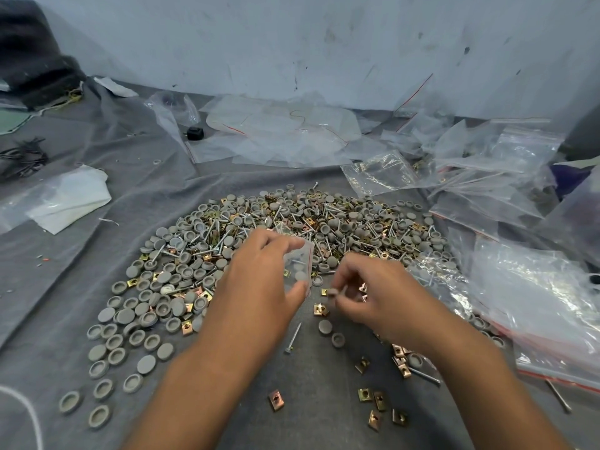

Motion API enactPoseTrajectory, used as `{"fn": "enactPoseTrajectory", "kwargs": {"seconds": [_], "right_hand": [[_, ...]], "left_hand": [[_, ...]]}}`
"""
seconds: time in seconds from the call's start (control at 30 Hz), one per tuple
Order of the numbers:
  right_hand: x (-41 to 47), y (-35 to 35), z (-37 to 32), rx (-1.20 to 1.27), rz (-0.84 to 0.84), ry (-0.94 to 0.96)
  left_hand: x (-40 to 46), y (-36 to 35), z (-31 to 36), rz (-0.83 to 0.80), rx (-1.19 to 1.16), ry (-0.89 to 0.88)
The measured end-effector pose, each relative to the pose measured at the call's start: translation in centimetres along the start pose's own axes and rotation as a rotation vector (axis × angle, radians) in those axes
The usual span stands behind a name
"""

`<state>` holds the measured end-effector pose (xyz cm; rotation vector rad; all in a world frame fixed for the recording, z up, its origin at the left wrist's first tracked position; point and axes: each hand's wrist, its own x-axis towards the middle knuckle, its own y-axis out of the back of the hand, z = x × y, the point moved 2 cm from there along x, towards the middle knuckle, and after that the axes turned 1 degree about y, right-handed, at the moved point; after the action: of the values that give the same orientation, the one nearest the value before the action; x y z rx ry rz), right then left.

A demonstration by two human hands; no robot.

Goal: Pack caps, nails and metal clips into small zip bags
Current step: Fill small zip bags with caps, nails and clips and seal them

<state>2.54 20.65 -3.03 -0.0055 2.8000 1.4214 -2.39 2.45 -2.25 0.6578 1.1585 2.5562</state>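
Left hand (259, 271): fingers and thumb curled round a small zip bag (300, 266), held upright above the heap; grey caps visible through the clear plastic. Right hand (367, 293): fingertips pinch a grey cap (331, 292) and what looks like a nail, just right of the bag; motion-blurred. Both forearms reach in from the lower edge, hands close together. Beneath: mixed heap (292, 228) of caps, nails and brass-coloured metal clips on the grey-cloth tabletop (81, 254). Loose clips (276, 400) lie nearer. Empty zip bags (487, 177) are piled right and behind.
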Motion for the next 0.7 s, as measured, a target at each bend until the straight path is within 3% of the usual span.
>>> {"fn": "enactPoseTrajectory", "kwargs": {"seconds": [0.1, 0.17, 0.33, 0.5, 0.7], "right_hand": [[0.0, 0.9, -1.4, 0.245, 0.291, 0.155], [0.0, 0.7, -2.5, 0.245, 0.375, 0.257], [0.2, -0.8, -3.2, 0.0, 0.379, 0.318], [-0.1, 0.0, -3.1, 0.067, 0.475, 0.319], [0.0, -0.2, -3.6, 0.081, 0.467, 0.343]], "left_hand": [[0.0, -0.1, 0.1, -0.007, 0.005, -0.007], [0.1, -0.2, 0.2, -0.007, -0.002, -0.014], [0.1, -0.4, 0.4, -0.006, 0.003, -0.033], [0.1, -0.1, 0.1, 0.002, -0.007, -0.009], [0.1, -0.4, 0.5, -0.013, -0.005, -0.028]]}}
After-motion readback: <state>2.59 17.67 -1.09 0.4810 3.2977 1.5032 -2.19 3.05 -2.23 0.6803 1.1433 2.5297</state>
